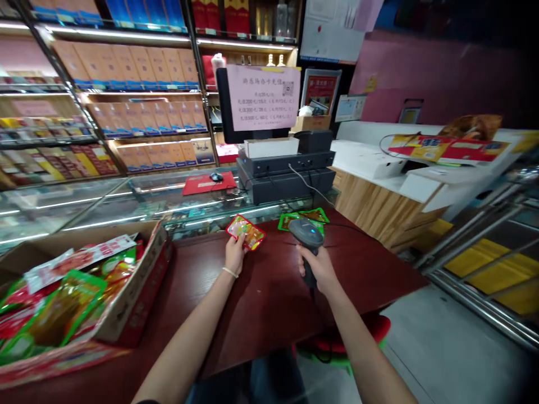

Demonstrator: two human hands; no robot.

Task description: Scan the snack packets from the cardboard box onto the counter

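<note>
My left hand is closed on the near edge of a red snack packet, held just above the dark red counter. My right hand grips the handle of a grey barcode scanner, whose head points toward the packet. Two green snack packets lie on the counter just behind the scanner head. A thin band circles my left wrist.
An open cardboard box of red and green snack packets fills the left of the counter. Behind stand a glass display case, a till with monitor and a pink paper sign. A red stool stands below; shelves line the wall.
</note>
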